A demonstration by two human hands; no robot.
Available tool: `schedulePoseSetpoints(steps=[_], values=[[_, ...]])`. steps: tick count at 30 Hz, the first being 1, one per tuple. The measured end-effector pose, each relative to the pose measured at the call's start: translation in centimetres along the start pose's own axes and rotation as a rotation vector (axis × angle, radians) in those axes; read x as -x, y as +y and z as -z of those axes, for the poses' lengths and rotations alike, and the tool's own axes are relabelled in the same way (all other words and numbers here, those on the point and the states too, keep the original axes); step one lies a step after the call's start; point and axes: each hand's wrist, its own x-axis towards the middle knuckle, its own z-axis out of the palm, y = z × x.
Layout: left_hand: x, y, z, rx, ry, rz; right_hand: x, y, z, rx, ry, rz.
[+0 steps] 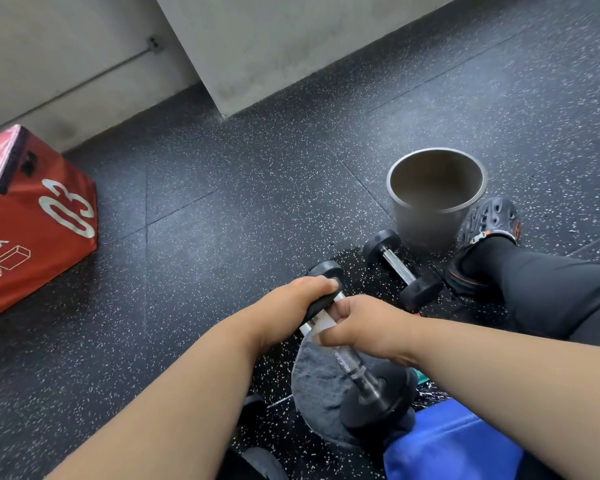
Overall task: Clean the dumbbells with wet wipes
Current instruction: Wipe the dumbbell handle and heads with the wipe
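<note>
A black dumbbell [359, 375] with a chrome handle is tilted, its lower head resting on a grey towel [317, 379]. My left hand [291, 303] grips its upper head from above. My right hand [361, 323] pinches a white wet wipe [321, 322] around the upper part of the handle. A second small dumbbell [400, 268] lies on the floor just beyond, next to my shoe. Another dark dumbbell head [264, 462] shows at the bottom edge, under my left forearm.
A grey metal bucket [437, 202] stands on the speckled rubber floor behind the second dumbbell. My leg and black clog [482, 244] stretch out at the right. A red plyo box [32, 220] sits far left by the wall. Blue fabric [454, 441] lies bottom right.
</note>
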Motion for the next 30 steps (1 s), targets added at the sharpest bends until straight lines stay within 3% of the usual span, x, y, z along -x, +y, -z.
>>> schedulePoseSetpoints(steps=[4, 7, 10, 13, 19, 23, 30], values=[[0.2, 0.3, -0.1, -0.020, -0.003, -0.037, 0.1, 0.2, -0.6, 0.398, 0.189, -0.031], [0.3, 0.7, -0.4, -0.023, -0.034, -0.071, 0.5, 0.0, -1.2, 0.539, 0.286, 0.014], [0.4, 1.1, -0.6, -0.072, -0.085, -0.134, 0.8, 0.0, -1.7, 0.419, 0.290, 0.083], [0.5, 1.2, -0.7, -0.141, -0.104, -0.184, 0.4, 0.8, -1.9, 0.030, 0.214, 0.031], [0.9, 1.4, -0.7, -0.255, -0.014, -0.098, -0.3, 0.8, -1.2, -0.384, -0.122, -0.037], [1.1, 1.6, -1.0, -0.248, -0.010, -0.070, -0.2, 0.3, -1.2, -0.314, -0.232, -0.050], [1.4, 1.8, -0.8, -0.242, -0.012, -0.070, 0.1, 0.5, -1.7, -0.235, -0.171, 0.047]])
